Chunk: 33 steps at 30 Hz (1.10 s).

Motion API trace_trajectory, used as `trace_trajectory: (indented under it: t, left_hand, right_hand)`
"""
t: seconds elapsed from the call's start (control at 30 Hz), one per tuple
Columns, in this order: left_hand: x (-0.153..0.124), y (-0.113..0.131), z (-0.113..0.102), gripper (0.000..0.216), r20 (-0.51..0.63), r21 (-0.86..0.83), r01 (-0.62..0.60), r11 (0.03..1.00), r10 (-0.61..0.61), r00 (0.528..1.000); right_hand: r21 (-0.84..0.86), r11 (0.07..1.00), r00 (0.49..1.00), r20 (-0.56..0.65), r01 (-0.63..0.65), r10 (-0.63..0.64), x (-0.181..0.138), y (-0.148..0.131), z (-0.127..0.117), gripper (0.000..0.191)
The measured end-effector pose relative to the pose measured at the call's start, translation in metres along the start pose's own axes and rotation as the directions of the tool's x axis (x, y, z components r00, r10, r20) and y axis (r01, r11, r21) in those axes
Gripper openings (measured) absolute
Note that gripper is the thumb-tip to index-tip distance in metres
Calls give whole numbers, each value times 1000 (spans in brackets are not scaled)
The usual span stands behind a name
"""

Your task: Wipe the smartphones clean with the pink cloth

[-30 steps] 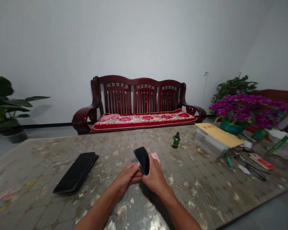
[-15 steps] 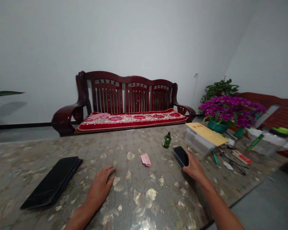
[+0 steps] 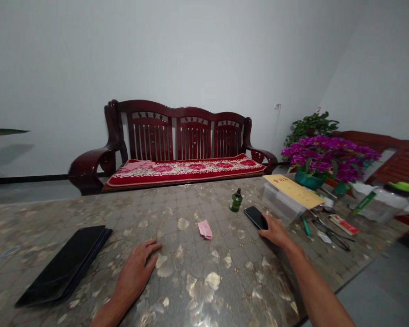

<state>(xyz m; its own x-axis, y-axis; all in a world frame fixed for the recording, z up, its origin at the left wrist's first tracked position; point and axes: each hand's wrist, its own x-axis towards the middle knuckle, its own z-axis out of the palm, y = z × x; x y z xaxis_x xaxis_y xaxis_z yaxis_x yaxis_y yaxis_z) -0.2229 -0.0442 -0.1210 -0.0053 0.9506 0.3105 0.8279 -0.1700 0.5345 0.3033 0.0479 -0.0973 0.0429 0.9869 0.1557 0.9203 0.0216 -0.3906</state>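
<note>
My right hand [image 3: 276, 230] reaches forward and to the right, its fingers closed on the near end of a black phone [image 3: 255, 216] that lies low on the patterned table [image 3: 204, 290]. My left hand [image 3: 135, 269] rests palm down on the table with fingers stretched out, holding nothing. A small pink cloth [image 3: 205, 229] lies between the two hands, a little further out. A small green bottle [image 3: 236, 201] stands just left of the phone.
A black tablet in a case [image 3: 63, 265] lies at the left. A clear plastic box under a yellow envelope [image 3: 293, 191], scissors [image 3: 331, 234], pens and purple flowers [image 3: 329, 156] crowd the right side. A dark red wooden bench [image 3: 177, 145] stands behind the table.
Both hands held the phone together near the middle. The right hand then carried it to the right and lowered it onto the table. The left hand let go and settled flat.
</note>
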Motion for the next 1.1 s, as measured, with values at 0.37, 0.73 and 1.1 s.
trace_trajectory:
  t: [0.37, 0.73, 1.1]
  left_hand:
    - [-1, -2, 0, 39, 7, 11, -23, 1000, 22, 1000]
    - [-8, 20, -8, 32, -1, -9, -11, 1000, 11, 1000]
    - [-13, 36, -24, 40, -7, -116, -19, 993, 18, 1000]
  right_hand:
    - [-78, 996, 999, 5, -39, 40, -5, -6, 1, 72]
    - [-105, 994, 1000, -9, 22, -23, 0, 29, 20, 68]
    - [97, 959, 940, -244, 268, -238, -14, -78, 18, 58]
